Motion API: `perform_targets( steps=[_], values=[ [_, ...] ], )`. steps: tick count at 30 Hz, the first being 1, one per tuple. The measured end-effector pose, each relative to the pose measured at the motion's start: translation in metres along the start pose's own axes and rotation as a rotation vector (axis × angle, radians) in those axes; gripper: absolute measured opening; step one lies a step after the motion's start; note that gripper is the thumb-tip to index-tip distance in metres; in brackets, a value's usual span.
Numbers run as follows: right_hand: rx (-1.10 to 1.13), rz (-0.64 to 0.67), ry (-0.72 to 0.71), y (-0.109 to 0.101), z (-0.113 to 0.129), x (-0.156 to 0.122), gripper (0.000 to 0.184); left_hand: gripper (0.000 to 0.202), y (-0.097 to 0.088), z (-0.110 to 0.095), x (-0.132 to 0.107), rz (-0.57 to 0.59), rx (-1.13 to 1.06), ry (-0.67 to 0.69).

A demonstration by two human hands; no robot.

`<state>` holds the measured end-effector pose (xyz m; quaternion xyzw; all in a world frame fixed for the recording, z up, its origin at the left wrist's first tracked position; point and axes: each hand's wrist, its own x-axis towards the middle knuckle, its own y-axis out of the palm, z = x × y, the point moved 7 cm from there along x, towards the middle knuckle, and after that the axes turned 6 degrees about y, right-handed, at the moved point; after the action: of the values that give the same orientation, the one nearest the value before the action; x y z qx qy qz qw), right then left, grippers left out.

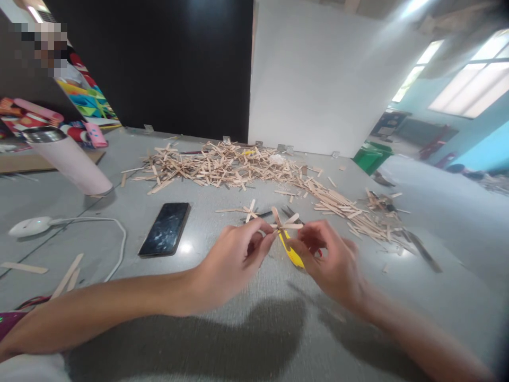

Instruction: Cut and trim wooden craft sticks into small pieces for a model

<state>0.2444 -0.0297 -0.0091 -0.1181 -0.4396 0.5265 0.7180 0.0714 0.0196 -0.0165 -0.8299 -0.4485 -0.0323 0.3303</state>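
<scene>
Between my two hands is a small star of crossed wooden craft sticks (277, 216), raised over the table. My left hand (245, 248) pinches one of its arms between thumb and forefinger. On the other side my right hand (328, 254) has curled fingers near the star's right and lower arms; whether it grips one is hard to see. Under the star lies a yellow utility knife (293, 253), partly covered by my right hand. Red-handled scissors (289, 211) show partly behind that hand. A second stick star (251, 210) rests on the table just beyond.
A big heap of craft sticks (222, 165) spreads along the back, trailing right to a metal ruler (423, 249). At left are a phone (165, 229), a pink tumbler (73, 164) and a white cable (121, 233). Black and white panels (310, 74) stand behind.
</scene>
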Motion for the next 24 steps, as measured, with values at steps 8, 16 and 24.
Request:
perform_targets(
  steps=[8,16,24],
  values=[
    [0.127,0.226,0.051,0.015,0.011,-0.005,0.033,0.031,0.006,-0.002,0.001,0.044,-0.145,-0.034],
    [-0.035,0.001,-0.278,0.016,0.02,-0.021,0.02,0.036,0.01,-0.002,0.0,0.044,-0.091,0.018],
    [-0.349,-0.034,-0.559,0.02,0.04,-0.03,0.027,0.042,0.011,0.001,-0.001,0.045,-0.241,-0.025]
  ],
)
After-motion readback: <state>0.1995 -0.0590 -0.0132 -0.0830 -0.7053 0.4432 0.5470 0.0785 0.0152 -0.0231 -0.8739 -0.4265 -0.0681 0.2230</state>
